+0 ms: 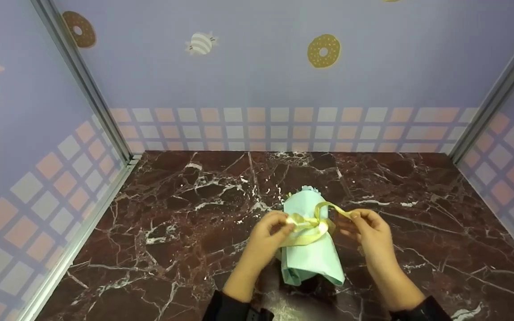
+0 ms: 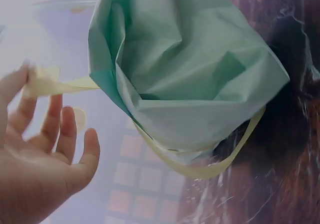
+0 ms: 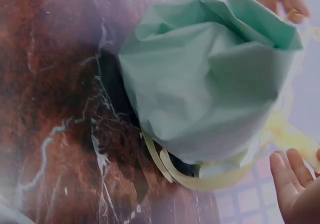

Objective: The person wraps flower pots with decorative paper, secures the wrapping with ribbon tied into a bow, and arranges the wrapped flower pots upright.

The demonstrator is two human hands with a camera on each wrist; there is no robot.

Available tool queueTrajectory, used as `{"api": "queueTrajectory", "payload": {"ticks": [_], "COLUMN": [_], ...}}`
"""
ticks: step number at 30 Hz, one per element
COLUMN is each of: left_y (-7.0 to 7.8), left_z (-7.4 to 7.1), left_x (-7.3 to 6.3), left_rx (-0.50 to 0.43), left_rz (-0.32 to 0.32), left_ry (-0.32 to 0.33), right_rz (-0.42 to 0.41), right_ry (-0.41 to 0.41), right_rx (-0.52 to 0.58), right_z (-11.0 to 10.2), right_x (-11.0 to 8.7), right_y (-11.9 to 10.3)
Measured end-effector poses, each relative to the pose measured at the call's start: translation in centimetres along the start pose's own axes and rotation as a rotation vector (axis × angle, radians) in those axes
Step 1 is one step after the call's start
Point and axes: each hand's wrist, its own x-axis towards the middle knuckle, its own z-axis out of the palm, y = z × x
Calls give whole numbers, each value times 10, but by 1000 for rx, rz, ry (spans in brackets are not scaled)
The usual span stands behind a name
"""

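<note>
A bundle wrapped in pale green paper (image 1: 315, 263) lies on the dark marble table, its open, folded end toward me. Light blue bits, perhaps flowers (image 1: 308, 189), show at the far end. Around its middle runs a yellow ribbon (image 1: 304, 240), crossed or looped on top. My left hand (image 1: 263, 238) pinches a loop of ribbon between thumb and fingers at the left side. On the right, my right hand (image 1: 373, 232) pinches a ribbon end drawn out from the crossing. The left wrist view shows ribbon passing under the paper wrap (image 2: 185, 116); whether it is knotted, I cannot tell.
The marble table (image 1: 172, 249) has white veins and small pale specks left of the bundle. Patterned lilac panels (image 1: 257, 80) stand behind it and at both sides, joined by metal corner posts (image 1: 89, 89).
</note>
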Motion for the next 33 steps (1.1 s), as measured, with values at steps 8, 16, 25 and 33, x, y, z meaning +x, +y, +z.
{"api": "queueTrajectory", "payload": {"ticks": [8,16,25,33], "left_y": [-24,-41,-48,-51], "left_z": [-17,-21,-20,-17], "left_x": [11,11,12,6], "left_rx": [-346,-434,-668,-683], "left_rz": [-211,-285,-348,-351], "left_ry": [200,327,446,511], "right_rz": [-11,52,182,258], "right_ry": [137,175,150,124], "right_rx": [107,142,219,297], "right_z": [-21,-37,-47,-51], "right_x": [12,19,21,23], "right_y": [6,21,27,28]}}
